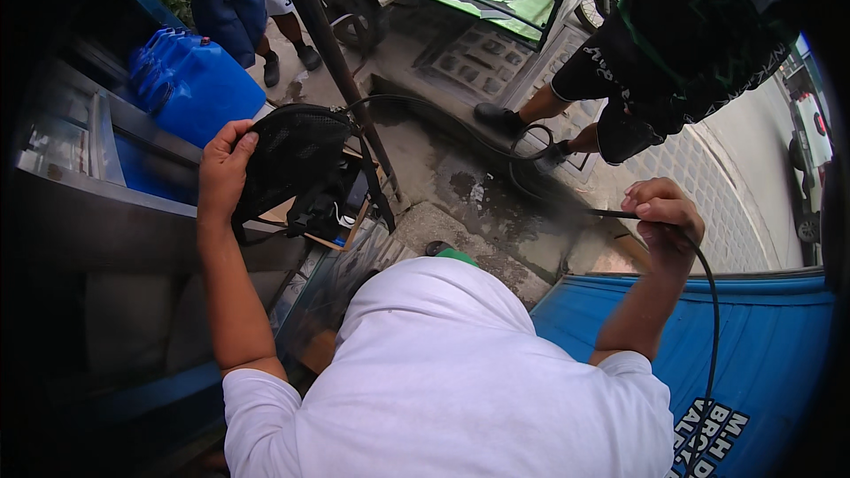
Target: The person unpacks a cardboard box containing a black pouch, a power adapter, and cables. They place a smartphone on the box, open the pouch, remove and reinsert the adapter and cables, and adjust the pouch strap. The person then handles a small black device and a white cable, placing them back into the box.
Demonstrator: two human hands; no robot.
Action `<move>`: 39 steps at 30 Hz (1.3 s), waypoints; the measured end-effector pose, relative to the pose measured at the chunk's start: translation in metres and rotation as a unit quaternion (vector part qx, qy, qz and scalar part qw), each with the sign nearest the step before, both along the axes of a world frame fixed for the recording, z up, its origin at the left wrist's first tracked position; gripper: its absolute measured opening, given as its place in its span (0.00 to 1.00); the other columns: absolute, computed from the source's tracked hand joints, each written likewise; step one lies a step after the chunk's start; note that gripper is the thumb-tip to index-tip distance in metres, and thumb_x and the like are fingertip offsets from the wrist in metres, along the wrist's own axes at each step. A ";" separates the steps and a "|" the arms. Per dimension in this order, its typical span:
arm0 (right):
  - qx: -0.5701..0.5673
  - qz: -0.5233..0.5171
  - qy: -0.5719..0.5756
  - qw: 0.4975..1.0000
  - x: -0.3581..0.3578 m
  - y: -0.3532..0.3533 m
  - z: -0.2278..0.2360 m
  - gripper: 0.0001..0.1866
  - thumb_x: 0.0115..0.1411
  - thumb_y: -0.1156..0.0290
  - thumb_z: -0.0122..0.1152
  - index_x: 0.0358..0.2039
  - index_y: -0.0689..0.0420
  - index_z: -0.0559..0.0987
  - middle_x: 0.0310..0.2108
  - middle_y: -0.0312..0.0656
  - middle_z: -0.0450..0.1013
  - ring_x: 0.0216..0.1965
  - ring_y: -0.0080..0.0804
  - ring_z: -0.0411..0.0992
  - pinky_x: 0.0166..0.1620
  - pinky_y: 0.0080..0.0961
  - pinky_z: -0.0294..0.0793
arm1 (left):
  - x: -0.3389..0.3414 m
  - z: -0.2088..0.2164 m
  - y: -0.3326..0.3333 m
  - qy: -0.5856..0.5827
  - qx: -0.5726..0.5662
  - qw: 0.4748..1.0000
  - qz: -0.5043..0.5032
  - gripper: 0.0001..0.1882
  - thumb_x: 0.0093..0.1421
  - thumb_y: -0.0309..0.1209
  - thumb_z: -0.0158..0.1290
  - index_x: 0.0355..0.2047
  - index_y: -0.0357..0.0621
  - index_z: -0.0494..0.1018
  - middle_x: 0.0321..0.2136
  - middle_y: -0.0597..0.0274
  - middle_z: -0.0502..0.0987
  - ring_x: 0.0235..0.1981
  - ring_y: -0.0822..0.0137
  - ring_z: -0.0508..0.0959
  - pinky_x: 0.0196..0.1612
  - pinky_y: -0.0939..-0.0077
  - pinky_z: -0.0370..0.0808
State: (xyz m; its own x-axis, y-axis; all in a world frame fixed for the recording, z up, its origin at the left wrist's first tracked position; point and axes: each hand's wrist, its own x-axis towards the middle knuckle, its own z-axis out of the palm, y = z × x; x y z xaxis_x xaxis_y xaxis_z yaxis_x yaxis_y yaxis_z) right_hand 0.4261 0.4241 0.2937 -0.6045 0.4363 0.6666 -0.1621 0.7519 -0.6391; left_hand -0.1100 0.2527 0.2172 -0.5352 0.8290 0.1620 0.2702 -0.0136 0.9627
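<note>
The left hand (227,164) pinches the upper left edge of a black mesh fabric bag (292,152) between thumb and fingers, at the left of the scene. The right hand (666,211), to the right, has curled fingers closed around a thin, flexible black cable (611,213). A large blue plastic jerrycan (197,84) stands just beyond the bag; a blue ridged panel (761,327) lies near right.
</note>
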 end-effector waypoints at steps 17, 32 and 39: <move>0.020 0.081 -0.200 0.976 -0.163 -0.056 -0.148 0.37 0.49 0.61 0.75 0.60 0.48 0.72 0.62 0.50 0.66 0.62 0.49 0.67 0.64 0.47 0.66 | 0.040 0.140 -0.091 0.061 0.068 0.994 -0.061 0.11 0.68 0.29 0.56 0.48 0.38 0.78 0.39 0.65 0.82 0.41 0.77 0.79 0.50 0.83 0.73; -0.016 -0.003 -0.192 0.981 -0.230 -0.086 -0.164 0.38 0.54 0.54 0.74 0.62 0.51 0.67 0.60 0.54 0.66 0.59 0.54 0.69 0.59 0.43 0.71 | 0.024 0.150 -0.123 0.047 0.109 0.993 0.024 0.12 0.67 0.29 0.57 0.49 0.39 0.78 0.40 0.61 0.83 0.43 0.74 0.81 0.50 0.81 0.75; 0.058 0.203 -0.495 0.843 -0.223 -0.106 -0.071 0.39 0.54 0.48 0.72 0.61 0.54 0.70 0.59 0.54 0.69 0.50 0.50 0.77 0.51 0.39 0.77 | 0.037 0.149 -0.123 0.088 0.057 0.993 0.059 0.11 0.68 0.30 0.56 0.48 0.39 0.78 0.38 0.63 0.83 0.39 0.75 0.81 0.46 0.81 0.76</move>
